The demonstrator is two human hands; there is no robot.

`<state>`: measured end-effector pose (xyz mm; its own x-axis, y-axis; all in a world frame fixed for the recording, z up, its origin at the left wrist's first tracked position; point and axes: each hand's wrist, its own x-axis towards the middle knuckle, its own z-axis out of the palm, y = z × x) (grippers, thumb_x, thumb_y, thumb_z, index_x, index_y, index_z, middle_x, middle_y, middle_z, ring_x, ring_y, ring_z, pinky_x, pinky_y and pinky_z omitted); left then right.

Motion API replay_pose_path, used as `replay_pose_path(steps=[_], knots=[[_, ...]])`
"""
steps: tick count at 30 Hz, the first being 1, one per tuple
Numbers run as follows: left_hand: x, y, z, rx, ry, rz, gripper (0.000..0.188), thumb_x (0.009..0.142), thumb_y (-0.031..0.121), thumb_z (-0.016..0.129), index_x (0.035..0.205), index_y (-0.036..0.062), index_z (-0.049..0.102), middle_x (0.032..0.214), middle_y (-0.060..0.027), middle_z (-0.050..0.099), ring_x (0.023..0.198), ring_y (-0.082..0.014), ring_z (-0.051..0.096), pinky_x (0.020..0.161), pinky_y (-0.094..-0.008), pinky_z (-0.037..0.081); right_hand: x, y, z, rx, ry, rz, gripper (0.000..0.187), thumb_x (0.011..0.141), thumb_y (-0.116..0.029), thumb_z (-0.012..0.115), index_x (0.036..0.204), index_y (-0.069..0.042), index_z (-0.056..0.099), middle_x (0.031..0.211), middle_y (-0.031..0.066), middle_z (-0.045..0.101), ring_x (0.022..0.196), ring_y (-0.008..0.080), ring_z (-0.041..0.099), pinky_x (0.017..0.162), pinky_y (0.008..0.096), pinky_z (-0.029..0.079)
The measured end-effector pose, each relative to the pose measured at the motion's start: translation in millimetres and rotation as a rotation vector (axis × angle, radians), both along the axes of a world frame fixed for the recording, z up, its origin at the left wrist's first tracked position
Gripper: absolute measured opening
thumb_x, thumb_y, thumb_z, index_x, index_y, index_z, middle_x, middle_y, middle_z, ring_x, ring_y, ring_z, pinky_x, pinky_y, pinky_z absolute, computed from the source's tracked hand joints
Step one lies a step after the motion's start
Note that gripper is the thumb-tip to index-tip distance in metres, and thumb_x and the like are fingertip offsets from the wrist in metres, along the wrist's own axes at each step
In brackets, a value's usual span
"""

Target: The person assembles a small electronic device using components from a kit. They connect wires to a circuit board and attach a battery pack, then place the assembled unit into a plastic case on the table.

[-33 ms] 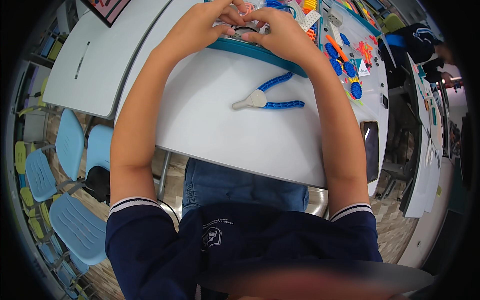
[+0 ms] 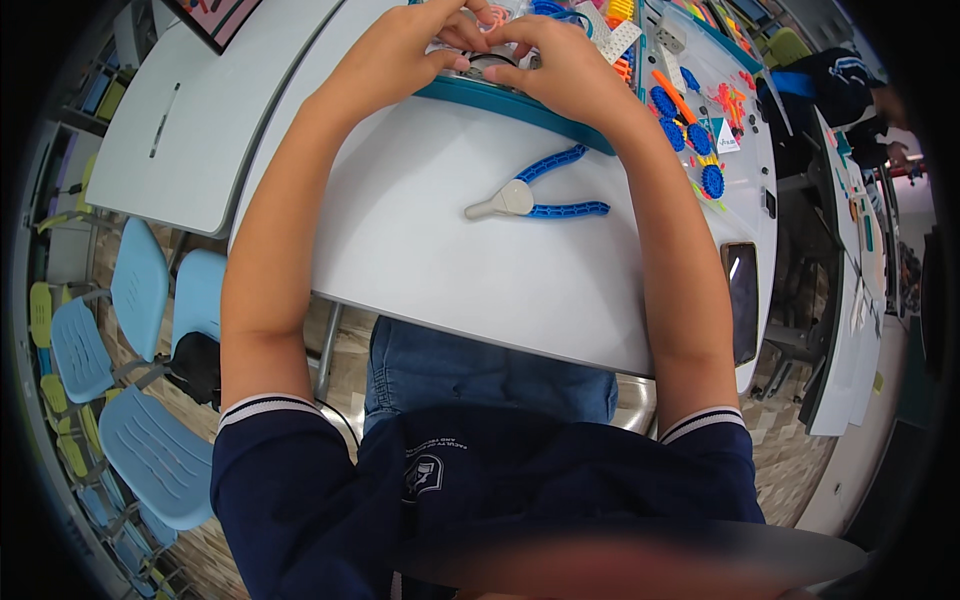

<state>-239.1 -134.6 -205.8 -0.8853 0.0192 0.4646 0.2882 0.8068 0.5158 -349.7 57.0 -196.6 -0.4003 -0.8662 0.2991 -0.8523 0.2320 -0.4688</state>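
My left hand [image 2: 400, 55] and my right hand [image 2: 565, 65] meet over the near side of a teal-edged tray [image 2: 530, 107]. The fingers of both are bent inward, with thumbs and fingertips close together around a small piece with a dark curved edge. My fingers hide much of it, so its kind does not show. Nearer to me on the white table [image 2: 450, 270] lies a plier-like tool [image 2: 515, 197] with a grey nose and spread blue handles, between my forearms and touched by neither hand.
Blue gears [image 2: 671, 133] and an orange strip [image 2: 674, 97] lie right of the tray among small coloured parts. A dark phone [image 2: 740, 300] rests by the right table edge. Another table [image 2: 165, 120] with a pen [image 2: 165, 120] stands left, above blue chairs [image 2: 155, 455]. At far right is another person [image 2: 835, 90].
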Motion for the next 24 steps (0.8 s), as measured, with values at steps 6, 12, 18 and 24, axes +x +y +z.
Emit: replay_pose_path(steps=[6, 12, 18, 24], knots=[[-6.8, -12.7, 1.1, -0.025, 0.013, 0.064, 0.032, 0.086, 0.000, 0.073, 0.116, 0.0104, 0.069, 0.094, -0.0035, 0.078, 0.097, -0.0177, 0.074, 0.095, -0.0358, 0.057, -6.3, -6.7, -6.1, -0.071, 0.123, 0.000, 0.032, 0.088, -0.026, 0.078, 0.113, -0.007, 0.077, 0.112, 0.0153, 0.072, 0.111, 0.0318, 0.066, 0.097, 0.0439, 0.050], [-7.9, -15.8, -4.0, -0.063, 0.020, 0.088, 0.025, 0.087, 0.006, 0.074, 0.112, 0.0099, 0.073, 0.093, -0.0029, 0.078, 0.095, -0.0170, 0.074, 0.093, -0.0347, 0.056, -0.2, -6.9, -10.6, -0.047, 0.398, 0.059, 0.021, 0.094, -0.026, 0.070, 0.105, -0.009, 0.078, 0.116, 0.0136, 0.071, 0.114, 0.0286, 0.064, 0.095, 0.0456, 0.047], [-6.3, -12.3, -1.4, -0.071, -0.011, 0.106, 0.026, 0.085, 0.003, 0.075, 0.111, 0.0098, 0.073, 0.089, -0.0024, 0.078, 0.092, -0.0166, 0.073, 0.094, -0.0354, 0.054, 9.6, -11.2, -12.9, -0.019, 0.456, -0.006, 0.025, 0.094, -0.028, 0.070, 0.107, -0.007, 0.076, 0.107, 0.0144, 0.073, 0.109, 0.0292, 0.066, 0.090, 0.0455, 0.047], [-5.4, -13.1, -0.4, -0.078, 0.002, 0.103, 0.027, 0.085, 0.001, 0.073, 0.110, 0.0105, 0.073, 0.088, -0.0023, 0.079, 0.092, -0.0174, 0.075, 0.097, -0.0356, 0.054, 4.3, -11.3, -10.7, -0.073, 0.324, -0.022, 0.030, 0.092, -0.029, 0.072, 0.110, -0.005, 0.072, 0.099, 0.0151, 0.074, 0.102, 0.0337, 0.066, 0.088, 0.0474, 0.047]])
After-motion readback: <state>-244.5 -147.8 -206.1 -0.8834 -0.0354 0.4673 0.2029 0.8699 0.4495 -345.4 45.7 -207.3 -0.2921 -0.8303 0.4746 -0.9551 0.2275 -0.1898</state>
